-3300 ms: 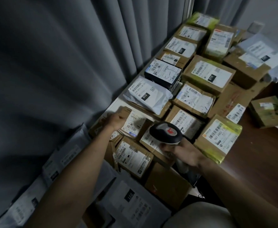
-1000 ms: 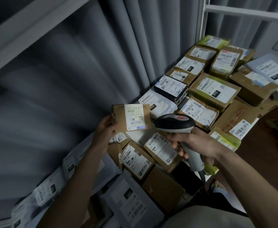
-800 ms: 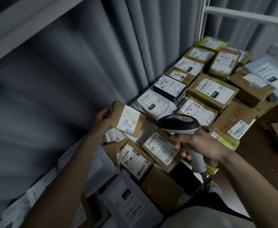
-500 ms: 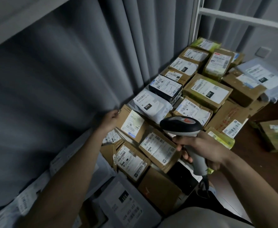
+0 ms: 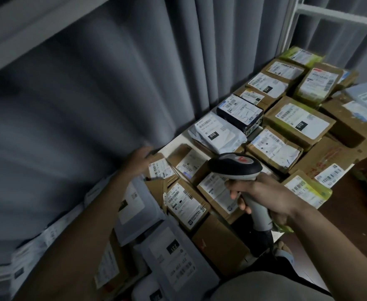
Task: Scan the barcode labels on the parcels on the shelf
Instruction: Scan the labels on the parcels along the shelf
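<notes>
**Scanner Hovering Over Packed Shelf**

The right hand (image 5: pixel 263 197) is gripping the scanner (image 5: pixel 235 165), fingers wrapping its handle, above the parcels (image 5: pixel 295 120) crowding the shelf (image 5: pixel 171 144). The left hand (image 5: pixel 138 159) is resting with relaxed fingers on a small box (image 5: pixel 159 168) at the curtain (image 5: pixel 91 94) edge.
</notes>
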